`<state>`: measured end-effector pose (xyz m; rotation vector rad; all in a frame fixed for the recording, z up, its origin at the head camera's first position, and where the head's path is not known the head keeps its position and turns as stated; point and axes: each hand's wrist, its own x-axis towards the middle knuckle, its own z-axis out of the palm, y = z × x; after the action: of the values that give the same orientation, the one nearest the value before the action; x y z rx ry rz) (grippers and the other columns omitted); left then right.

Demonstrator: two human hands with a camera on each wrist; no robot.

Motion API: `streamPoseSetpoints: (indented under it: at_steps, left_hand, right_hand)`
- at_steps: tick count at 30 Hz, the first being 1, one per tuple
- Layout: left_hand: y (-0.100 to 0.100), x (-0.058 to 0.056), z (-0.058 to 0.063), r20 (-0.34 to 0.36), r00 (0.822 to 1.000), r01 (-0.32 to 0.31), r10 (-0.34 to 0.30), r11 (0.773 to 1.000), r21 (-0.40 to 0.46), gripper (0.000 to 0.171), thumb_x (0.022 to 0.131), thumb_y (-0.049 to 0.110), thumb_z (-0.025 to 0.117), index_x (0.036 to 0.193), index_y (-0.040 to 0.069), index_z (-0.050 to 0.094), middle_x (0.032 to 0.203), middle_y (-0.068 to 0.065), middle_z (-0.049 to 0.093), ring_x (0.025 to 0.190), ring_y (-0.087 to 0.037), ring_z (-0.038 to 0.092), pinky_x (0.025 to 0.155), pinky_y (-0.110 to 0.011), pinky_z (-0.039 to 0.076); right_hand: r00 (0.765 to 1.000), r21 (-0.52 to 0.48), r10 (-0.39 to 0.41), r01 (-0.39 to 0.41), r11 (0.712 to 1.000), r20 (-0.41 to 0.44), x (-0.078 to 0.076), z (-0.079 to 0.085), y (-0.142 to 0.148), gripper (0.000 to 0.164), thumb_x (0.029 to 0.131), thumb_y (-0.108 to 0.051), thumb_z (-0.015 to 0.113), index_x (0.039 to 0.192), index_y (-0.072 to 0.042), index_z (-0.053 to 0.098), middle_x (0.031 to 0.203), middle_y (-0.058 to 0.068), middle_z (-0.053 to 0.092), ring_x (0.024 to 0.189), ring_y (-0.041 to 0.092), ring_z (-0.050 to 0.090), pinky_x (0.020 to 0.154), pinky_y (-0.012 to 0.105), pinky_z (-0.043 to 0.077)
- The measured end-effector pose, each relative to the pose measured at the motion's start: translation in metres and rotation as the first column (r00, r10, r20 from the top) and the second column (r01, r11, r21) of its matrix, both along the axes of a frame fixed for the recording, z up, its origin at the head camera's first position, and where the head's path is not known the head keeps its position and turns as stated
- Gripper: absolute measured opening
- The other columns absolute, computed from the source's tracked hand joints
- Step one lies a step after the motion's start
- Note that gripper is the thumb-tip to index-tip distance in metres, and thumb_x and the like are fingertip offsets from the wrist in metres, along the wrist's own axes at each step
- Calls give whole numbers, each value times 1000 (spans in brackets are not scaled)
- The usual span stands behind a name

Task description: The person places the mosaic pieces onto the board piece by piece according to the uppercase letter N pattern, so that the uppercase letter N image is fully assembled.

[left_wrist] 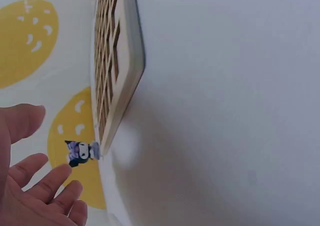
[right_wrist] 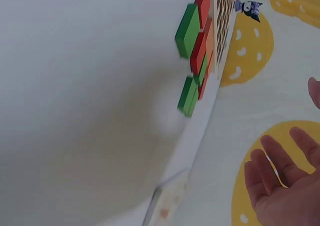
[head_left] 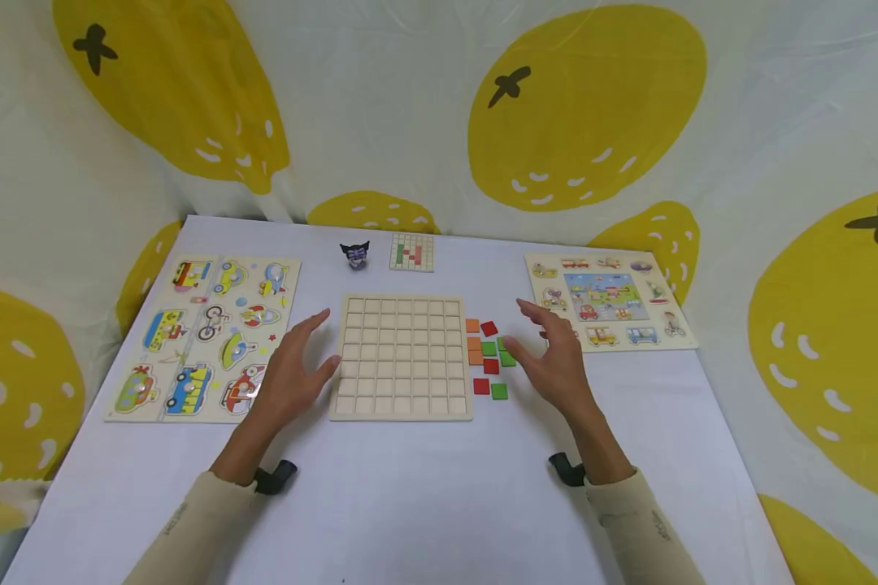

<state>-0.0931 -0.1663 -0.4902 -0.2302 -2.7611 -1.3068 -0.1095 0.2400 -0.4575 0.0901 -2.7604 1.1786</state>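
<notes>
From left, a vehicle puzzle (head_left: 197,351) lies flat near a person's left hand (head_left: 293,374), raised with thumb and fingers wide apart, holding nothing, beside a wooden grid board (head_left: 404,354). Red, orange and green tiles (head_left: 491,366) sit along the board's right side in a loose column, its long axis running away from the person. They lie just left of the right hand (head_left: 556,361), the nearer of the two, which hovers palm inward, spread wide and bare of any tile. At right rests a picture puzzle (head_left: 658,344).
</notes>
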Motion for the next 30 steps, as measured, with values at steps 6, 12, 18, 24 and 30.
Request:
streamPoseSetpoints:
  at_steps: [6, 12, 18, 24, 30]
  left_hand:
    - [1, 2, -12, 146, 989, 13, -11, 1000, -14, 77, 97, 7, 73, 165, 16, 38, 172, -14, 38, 162, -41, 29, 133, -61, 24]
    - [-1, 3, -17, 217, 976, 34, -30, 999, -14, 75, 97, 3, 71, 164, 11, 38, 173, -17, 34, 164, -42, 22, 134, -63, 19]
    - [-2, 5, -19, 198, 979, 50, -50, 999, 4, 73, 95, 0, 71, 162, 8, 42, 172, -17, 37, 165, -41, 20, 134, -63, 18]
    - [-3, 5, -21, 198, 978, 60, -59, 998, 2, 73, 95, -2, 71, 161, 9, 44, 172, -15, 39, 166, -40, 19, 134, -63, 17]
    - [-3, 5, -22, 203, 977, 76, -71, 997, -16, 73, 94, -2, 72, 161, 10, 45, 172, -12, 39, 166, -39, 17, 134, -64, 16]
  right_hand:
    - [998, -51, 55, -53, 997, 29, -10, -7, -15, 53, 95, -27, 81, 146, -26, 64, 150, 0, 64, 141, 25, 52, 117, 58, 48]
    - [988, -39, 80, -75, 996, 134, -23, -11, -23, 47, 97, -26, 79, 142, -26, 66, 145, 5, 66, 141, 29, 51, 120, 60, 44]
    - [971, -7, 100, -101, 995, 218, -40, -17, -28, 43, 97, -22, 79, 139, -23, 69, 144, 7, 66, 142, 31, 50, 122, 60, 43]
    - [966, 103, 94, -121, 987, 240, -57, -26, -32, 37, 96, -21, 80, 133, -18, 75, 138, 9, 69, 138, 33, 53, 122, 58, 43]
    - [969, 145, 114, -147, 978, 218, -70, -30, -38, 30, 93, -15, 82, 123, -12, 78, 122, 10, 75, 120, 30, 57, 105, 50, 52]
